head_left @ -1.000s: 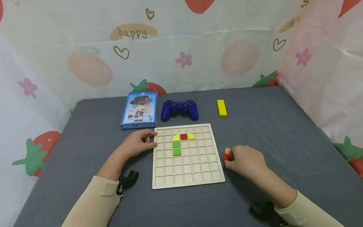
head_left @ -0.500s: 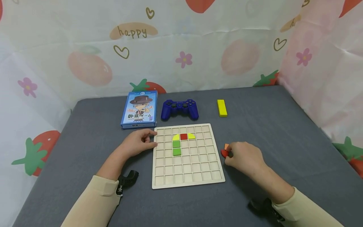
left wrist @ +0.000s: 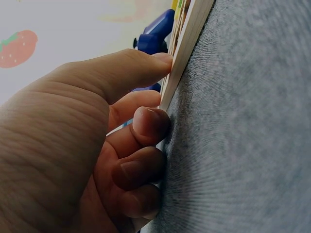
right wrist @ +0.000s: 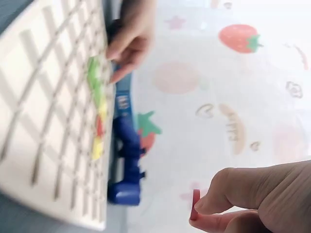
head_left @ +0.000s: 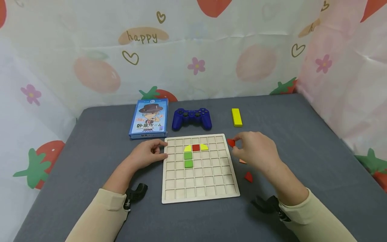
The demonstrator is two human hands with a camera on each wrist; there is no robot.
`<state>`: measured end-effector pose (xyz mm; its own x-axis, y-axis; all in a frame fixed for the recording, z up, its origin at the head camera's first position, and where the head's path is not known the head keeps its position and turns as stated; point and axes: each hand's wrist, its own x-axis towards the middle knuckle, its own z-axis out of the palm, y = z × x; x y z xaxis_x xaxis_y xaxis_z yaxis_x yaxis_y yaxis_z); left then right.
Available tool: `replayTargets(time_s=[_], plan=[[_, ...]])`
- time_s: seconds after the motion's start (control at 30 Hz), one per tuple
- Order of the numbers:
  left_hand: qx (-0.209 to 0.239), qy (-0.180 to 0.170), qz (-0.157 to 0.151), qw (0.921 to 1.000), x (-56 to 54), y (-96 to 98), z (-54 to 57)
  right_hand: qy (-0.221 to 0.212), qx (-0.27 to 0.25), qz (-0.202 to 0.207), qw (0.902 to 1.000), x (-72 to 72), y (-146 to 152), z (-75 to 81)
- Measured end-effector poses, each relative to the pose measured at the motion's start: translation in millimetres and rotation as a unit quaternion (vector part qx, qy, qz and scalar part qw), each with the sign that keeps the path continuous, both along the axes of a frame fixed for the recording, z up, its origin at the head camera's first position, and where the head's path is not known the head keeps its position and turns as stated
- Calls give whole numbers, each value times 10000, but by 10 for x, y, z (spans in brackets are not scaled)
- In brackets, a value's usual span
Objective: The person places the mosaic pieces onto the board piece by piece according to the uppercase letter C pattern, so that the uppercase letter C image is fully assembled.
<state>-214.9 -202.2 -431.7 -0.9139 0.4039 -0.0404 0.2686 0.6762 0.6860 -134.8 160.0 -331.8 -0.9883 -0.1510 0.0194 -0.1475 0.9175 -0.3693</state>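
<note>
In the head view a pale wooden grid board [head_left: 176, 193] lies on the table. Set in its cells are a red square tile [head_left: 196, 148], two green tiles [head_left: 188, 163] and two yellow rounded tiles [head_left: 204, 147]. My left hand [head_left: 146, 153] rests at the board's left edge, thumb and forefinger touching the rim, the other fingers loosely bent. Raised just beyond the right edge, my right hand [head_left: 258, 148] pinches a small red tile [head_left: 231, 143] between thumb and forefinger; the right wrist view shows that red tile [right wrist: 195, 205] edge-on. Under this hand an orange tile [head_left: 243, 161] is partly hidden.
Another red tile [head_left: 248, 177] with a pointed corner lies right of the board. Behind the board are a blue boxed game [head_left: 148, 117], a blue game controller [head_left: 191, 117] and a yellow block [head_left: 237, 117]. A printed curtain [head_left: 211, 40] hangs behind the table.
My right hand has lifted a red tile from the table and moved up toward the board's upper right corner. The orange tile and another red tile now show below it. My left hand has stayed put.
</note>
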Motion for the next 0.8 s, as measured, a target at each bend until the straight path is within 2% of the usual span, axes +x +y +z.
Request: replayTargets(time_s=[0.13,0.27,0.47,0.8], plan=[[10,18,-28,10000,8,-2,-19,56,-54,133,9999,0,-158,98],[37,-24,-62,10000,12,8,-43,316,-104,398,9987,31,-293,114],[40,-81,-14,10000,11,21,-52,712,-82,778,9944,97,-447,34],[20,52,-33,10000,6,-16,5,776,171,1225,9893,150,-712,-102]])
